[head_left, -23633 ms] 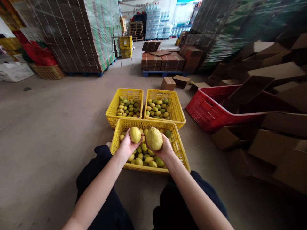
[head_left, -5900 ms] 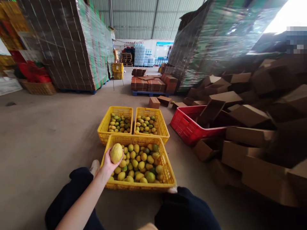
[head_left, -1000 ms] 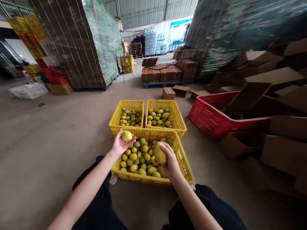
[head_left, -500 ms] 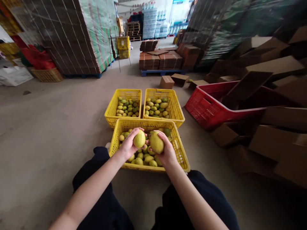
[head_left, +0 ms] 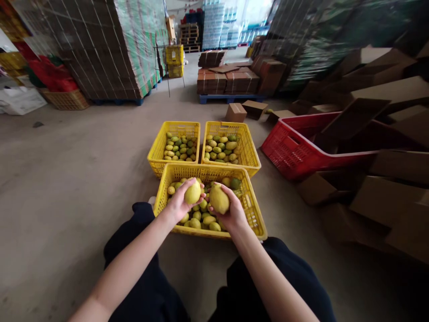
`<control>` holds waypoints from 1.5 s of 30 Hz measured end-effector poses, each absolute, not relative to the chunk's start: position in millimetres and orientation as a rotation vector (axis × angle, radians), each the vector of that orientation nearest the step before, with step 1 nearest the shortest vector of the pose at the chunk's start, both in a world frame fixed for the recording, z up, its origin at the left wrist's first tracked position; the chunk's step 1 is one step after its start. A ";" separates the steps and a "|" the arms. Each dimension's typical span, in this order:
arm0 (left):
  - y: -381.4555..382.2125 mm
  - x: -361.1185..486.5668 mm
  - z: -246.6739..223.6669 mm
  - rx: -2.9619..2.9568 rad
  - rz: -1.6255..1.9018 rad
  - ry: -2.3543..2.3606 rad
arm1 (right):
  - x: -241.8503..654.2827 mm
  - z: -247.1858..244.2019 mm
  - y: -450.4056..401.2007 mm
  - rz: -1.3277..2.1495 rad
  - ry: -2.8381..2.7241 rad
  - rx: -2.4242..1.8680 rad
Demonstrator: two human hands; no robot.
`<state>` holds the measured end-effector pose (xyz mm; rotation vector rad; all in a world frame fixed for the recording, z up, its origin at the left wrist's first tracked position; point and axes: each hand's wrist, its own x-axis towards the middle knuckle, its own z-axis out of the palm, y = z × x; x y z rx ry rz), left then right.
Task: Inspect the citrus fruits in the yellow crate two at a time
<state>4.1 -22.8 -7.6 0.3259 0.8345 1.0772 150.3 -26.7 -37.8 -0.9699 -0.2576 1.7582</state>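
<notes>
Both hands are above a yellow crate (head_left: 257,219) that holds many yellow-green fruits (head_left: 195,223). My left hand (head_left: 177,203) is wrapped round a yellow fruit (head_left: 192,193). A larger, slightly greener fruit (head_left: 220,199) sits in my right hand (head_left: 234,212), its fingers curled round the right side and underneath. The two held fruits are close together but apart. Part of the crate's contents is hidden behind my hands.
Two more yellow crates of fruit, one left (head_left: 157,152) and one right (head_left: 250,154), stand just beyond. At the right are a red crate (head_left: 284,150) and piled cardboard boxes (head_left: 392,201). Bundled flat cardboard (head_left: 228,82) lies on a blue pallet.
My left hand has shifted slightly left with its fruit, widening the gap between the two fruits. My right hand has barely moved. The view has shifted a little.
</notes>
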 end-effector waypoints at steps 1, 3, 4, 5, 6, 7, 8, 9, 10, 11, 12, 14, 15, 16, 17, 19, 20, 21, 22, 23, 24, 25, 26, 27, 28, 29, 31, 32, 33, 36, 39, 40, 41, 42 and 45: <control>-22.2 4.2 -6.9 0.283 1.083 0.828 | 149.9 -37.4 -27.2 1.757 -0.263 -0.967; -20.7 5.1 -6.9 0.167 1.088 0.809 | 149.2 -35.6 -28.5 1.733 -0.268 -0.962; -19.9 6.0 -7.7 0.093 1.090 0.802 | 149.0 -34.3 -29.2 1.717 -0.259 -0.964; -19.2 7.1 -9.0 0.017 1.097 0.803 | 149.1 -33.0 -29.7 1.706 -0.241 -0.971; -18.5 8.3 -10.8 -0.055 1.113 0.813 | 149.5 -32.0 -30.2 1.701 -0.214 -0.986; -17.9 9.6 -12.9 -0.114 1.136 0.830 | 150.0 -31.3 -30.4 1.707 -0.176 -1.005; -17.6 10.7 -15.0 -0.154 1.167 0.851 | 150.9 -31.3 -30.5 1.721 -0.122 -1.028; -17.4 11.6 -17.0 -0.171 1.196 0.871 | 151.8 -32.1 -30.5 1.738 -0.054 -1.050; -17.3 12.2 -18.7 -0.171 1.216 0.882 | 152.7 -33.6 -30.2 1.749 0.018 -1.064; -17.5 12.4 -19.9 -0.165 1.220 0.880 | 153.5 -35.6 -29.9 1.750 0.081 -1.066; -17.8 12.3 -20.7 -0.156 1.206 0.873 | 154.1 -38.1 -29.5 1.740 0.133 -1.064; -18.6 10.9 -21.8 -0.139 1.144 0.856 | 154.3 -43.2 -28.5 1.698 0.185 -1.071; -18.8 10.0 -22.5 -0.131 1.110 0.848 | 153.9 -45.4 -28.0 1.680 0.188 -1.087; -19.0 9.0 -23.4 -0.125 1.082 0.840 | 153.2 -47.4 -27.6 1.666 0.186 -1.109; -18.9 8.3 -24.6 -0.123 1.061 0.834 | 152.5 -49.1 -27.3 1.654 0.179 -1.133; -18.4 7.8 -27.2 -0.135 1.053 0.825 | 151.2 -52.4 -26.9 1.622 0.148 -1.158; -18.0 8.1 -28.2 -0.146 1.064 0.834 | 150.9 -54.1 -26.8 1.601 0.131 -1.156; -17.7 8.8 -28.7 -0.156 1.081 0.850 | 150.8 -55.9 -26.6 1.582 0.121 -1.149; -17.4 9.7 -28.6 -0.159 1.106 0.871 | 150.9 -57.9 -26.4 1.572 0.118 -1.139; -17.3 10.7 -27.8 -0.158 1.132 0.897 | 151.2 -59.7 -26.1 1.574 0.119 -1.129; -17.3 11.6 -26.5 -0.155 1.157 0.921 | 151.6 -61.3 -25.9 1.583 0.123 -1.123; -17.4 12.3 -24.9 -0.157 1.175 0.939 | 152.0 -62.4 -25.9 1.596 0.129 -1.125; -17.6 12.8 -23.5 -0.167 1.188 0.946 | 152.4 -62.9 -26.0 1.611 0.137 -1.132; -17.9 12.8 -22.3 -0.186 1.190 0.943 | 152.5 -62.6 -26.3 1.625 0.147 -1.142; -18.2 12.6 -21.8 -0.207 1.182 0.932 | 152.4 -61.6 -26.7 1.639 0.161 -1.157; -18.4 12.2 -21.9 -0.226 1.164 0.917 | 152.1 -60.0 -27.4 1.652 0.181 -1.177; -18.8 11.1 -23.6 -0.242 1.116 0.886 | 151.2 -56.2 -28.6 1.654 0.210 -1.202; -18.9 10.7 -24.7 -0.240 1.095 0.874 | 150.6 -54.7 -29.1 1.640 0.212 -1.203; -18.9 10.5 -25.7 -0.233 1.081 0.869 | 150.2 -53.6 -29.4 1.620 0.205 -1.197; -18.6 11.4 -25.5 -0.194 1.108 0.899 | 149.8 -54.3 -29.1 1.567 0.174 -1.171; -18.3 12.5 -22.3 -0.169 1.176 0.943 | 150.7 -57.9 -28.2 1.562 0.180 -1.175; -18.3 12.5 -21.8 -0.163 1.179 0.943 | 151.0 -58.8 -28.0 1.563 0.194 -1.186; -18.5 12.2 -22.0 -0.156 1.164 0.931 | 151.3 -59.5 -27.8 1.572 0.210 -1.200; -18.8 11.7 -23.0 -0.151 1.133 0.913 | 151.5 -60.0 -27.7 1.590 0.221 -1.219; -19.3 10.0 -29.2 -0.146 1.035 0.845 | 150.8 -59.9 -27.9 1.675 0.207 -1.264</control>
